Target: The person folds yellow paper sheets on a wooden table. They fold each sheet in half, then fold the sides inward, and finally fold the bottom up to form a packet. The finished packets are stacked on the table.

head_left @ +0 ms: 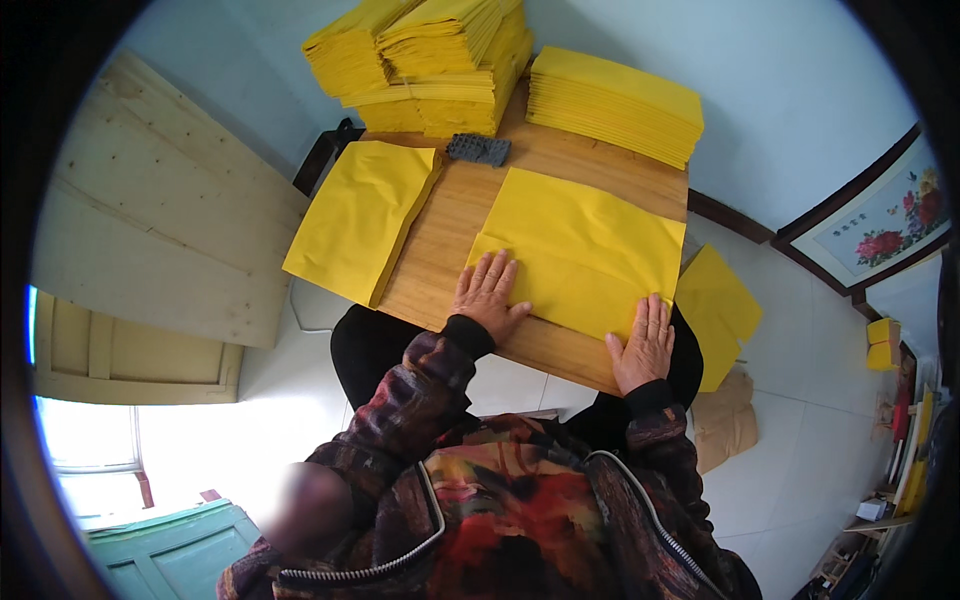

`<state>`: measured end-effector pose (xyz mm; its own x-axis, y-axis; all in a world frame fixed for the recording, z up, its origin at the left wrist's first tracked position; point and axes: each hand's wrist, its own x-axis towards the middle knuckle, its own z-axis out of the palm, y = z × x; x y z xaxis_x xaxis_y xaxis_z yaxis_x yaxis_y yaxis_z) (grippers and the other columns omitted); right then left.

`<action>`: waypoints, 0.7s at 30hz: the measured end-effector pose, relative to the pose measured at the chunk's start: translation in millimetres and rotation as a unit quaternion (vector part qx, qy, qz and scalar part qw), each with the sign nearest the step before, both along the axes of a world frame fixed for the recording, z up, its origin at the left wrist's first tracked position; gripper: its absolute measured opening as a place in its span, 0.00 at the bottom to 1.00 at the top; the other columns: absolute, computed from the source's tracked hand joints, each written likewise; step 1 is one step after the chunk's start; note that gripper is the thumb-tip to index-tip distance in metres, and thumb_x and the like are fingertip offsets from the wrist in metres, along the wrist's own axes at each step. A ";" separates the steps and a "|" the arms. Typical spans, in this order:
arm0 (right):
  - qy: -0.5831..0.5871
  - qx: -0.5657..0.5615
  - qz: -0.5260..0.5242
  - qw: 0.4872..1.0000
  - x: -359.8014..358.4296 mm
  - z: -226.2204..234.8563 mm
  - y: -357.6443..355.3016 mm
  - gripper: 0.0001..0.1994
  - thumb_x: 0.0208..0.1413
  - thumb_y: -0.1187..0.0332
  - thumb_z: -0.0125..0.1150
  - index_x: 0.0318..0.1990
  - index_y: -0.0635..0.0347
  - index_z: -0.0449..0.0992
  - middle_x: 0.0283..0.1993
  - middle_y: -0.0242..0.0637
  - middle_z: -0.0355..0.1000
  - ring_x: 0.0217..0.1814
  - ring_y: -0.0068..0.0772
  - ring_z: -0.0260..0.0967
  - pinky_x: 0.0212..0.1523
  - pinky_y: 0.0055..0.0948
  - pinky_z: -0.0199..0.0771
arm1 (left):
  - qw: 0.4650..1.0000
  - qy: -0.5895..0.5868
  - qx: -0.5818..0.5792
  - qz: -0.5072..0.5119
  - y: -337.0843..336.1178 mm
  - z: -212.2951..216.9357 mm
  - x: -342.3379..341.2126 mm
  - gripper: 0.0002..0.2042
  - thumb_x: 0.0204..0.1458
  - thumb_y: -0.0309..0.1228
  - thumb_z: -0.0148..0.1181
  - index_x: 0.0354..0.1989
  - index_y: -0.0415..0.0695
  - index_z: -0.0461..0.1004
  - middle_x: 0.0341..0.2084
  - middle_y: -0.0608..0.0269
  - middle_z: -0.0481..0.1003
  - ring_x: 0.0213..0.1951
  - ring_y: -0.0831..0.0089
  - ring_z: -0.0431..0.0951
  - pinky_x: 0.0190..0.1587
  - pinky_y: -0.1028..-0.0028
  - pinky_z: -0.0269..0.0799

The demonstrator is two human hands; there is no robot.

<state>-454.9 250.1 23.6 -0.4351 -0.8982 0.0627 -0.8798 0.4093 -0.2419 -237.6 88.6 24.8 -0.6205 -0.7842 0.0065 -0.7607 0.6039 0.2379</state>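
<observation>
Head view shows a wooden table [455, 235] bearing a folded yellow paper sheet [585, 245] whose long axis runs left to right along the near edge, directly under both hands. Left hand [487, 295] and right hand [645, 345] lie flat, fingers [497, 272] spread, gripping nothing, pressing the bright, smooth paper's near fold.

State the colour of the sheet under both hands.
Bright yellow sheet, clearest in the head view.
</observation>
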 end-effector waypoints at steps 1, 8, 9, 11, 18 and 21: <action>0.001 0.004 -0.005 1.000 0.5 -0.9 -0.1 0.41 0.54 0.55 0.59 0.70 0.60 0.45 0.75 0.43 0.38 0.77 0.47 0.32 0.71 0.51 0.35 | 0.999 -0.022 0.008 0.027 3.2 2.4 -8.1 0.37 0.54 0.53 0.52 0.68 0.46 0.53 0.70 0.57 0.48 0.71 0.60 0.45 0.69 0.55 0.38; 0.013 0.017 -0.013 1.000 -0.4 -1.0 -2.8 0.42 0.53 0.52 0.60 0.69 0.60 0.47 0.75 0.42 0.38 0.77 0.44 0.31 0.71 0.52 0.36 | 0.991 0.040 -0.001 -0.131 33.8 -8.9 -61.4 0.38 0.52 0.55 0.53 0.69 0.49 0.52 0.71 0.63 0.46 0.71 0.65 0.45 0.70 0.55 0.37; 0.014 0.021 -0.012 1.000 -0.3 -1.2 -2.3 0.42 0.53 0.52 0.60 0.69 0.60 0.47 0.75 0.42 0.38 0.77 0.44 0.32 0.71 0.52 0.36 | 0.993 0.036 -0.007 -0.110 26.9 -11.7 -52.9 0.39 0.52 0.55 0.53 0.69 0.49 0.52 0.71 0.63 0.46 0.71 0.66 0.45 0.70 0.56 0.37; 0.009 0.010 -0.012 1.000 0.6 -1.9 -1.6 0.42 0.52 0.52 0.60 0.69 0.61 0.47 0.75 0.42 0.38 0.77 0.44 0.32 0.71 0.52 0.37 | 0.998 0.004 -0.015 -0.053 7.5 -15.2 -26.9 0.39 0.51 0.55 0.54 0.69 0.49 0.51 0.71 0.64 0.47 0.71 0.66 0.45 0.70 0.57 0.37; -0.012 -0.037 -0.008 0.999 -0.8 -5.5 -2.3 0.40 0.51 0.54 0.61 0.68 0.63 0.52 0.74 0.43 0.42 0.76 0.45 0.36 0.70 0.50 0.41 | 0.997 0.035 -0.051 0.039 -32.0 -21.5 22.8 0.36 0.52 0.48 0.55 0.67 0.45 0.54 0.69 0.60 0.51 0.69 0.61 0.50 0.68 0.56 0.42; -0.052 -0.134 -0.018 0.989 -5.5 -5.3 7.4 0.36 0.51 0.60 0.63 0.65 0.64 0.55 0.70 0.47 0.48 0.73 0.48 0.44 0.68 0.44 0.48 | 0.998 0.028 -0.023 0.049 -33.2 -17.3 23.0 0.35 0.52 0.47 0.56 0.66 0.44 0.56 0.68 0.59 0.52 0.69 0.60 0.51 0.68 0.57 0.44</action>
